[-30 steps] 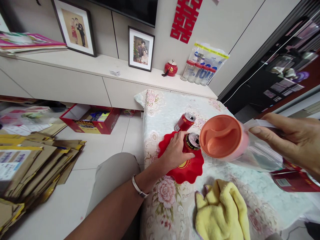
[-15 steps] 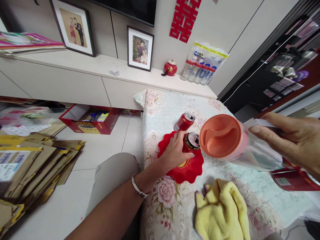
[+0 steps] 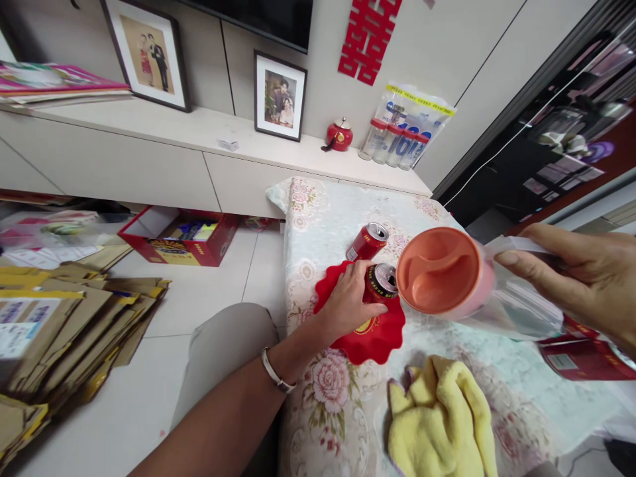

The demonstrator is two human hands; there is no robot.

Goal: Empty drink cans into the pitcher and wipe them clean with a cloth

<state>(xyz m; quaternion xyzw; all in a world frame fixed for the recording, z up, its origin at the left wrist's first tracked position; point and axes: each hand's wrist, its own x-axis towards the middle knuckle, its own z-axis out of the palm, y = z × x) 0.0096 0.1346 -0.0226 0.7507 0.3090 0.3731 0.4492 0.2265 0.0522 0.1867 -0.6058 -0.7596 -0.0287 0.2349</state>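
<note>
My left hand (image 3: pixel 350 298) is wrapped round an opened soda can (image 3: pixel 381 281), which stands on a red scalloped tray (image 3: pixel 385 338). Just behind it is a second red can (image 3: pixel 366 242), also opened, upright on the tablecloth. In my right hand (image 3: pixel 581 278) is the handle of a clear plastic pitcher (image 3: pixel 521 311) with an orange lid (image 3: pixel 437 270). The pitcher is tipped to the left, its lid close beside the held can. No stream of liquid shows between them. Nearer to me lies a crumpled yellow cloth (image 3: pixel 442 417).
A red box (image 3: pixel 586 358) sits partly hidden behind the pitcher. Beyond the table, a white cabinet ledge (image 3: pixel 223 126) bears picture frames (image 3: pixel 281 96), a small red jar (image 3: pixel 339 136) and red-lidded glass jars (image 3: pixel 392 144). Flattened cardboard (image 3: pixel 99 324) and an open red box (image 3: pixel 181 235) lie on the floor.
</note>
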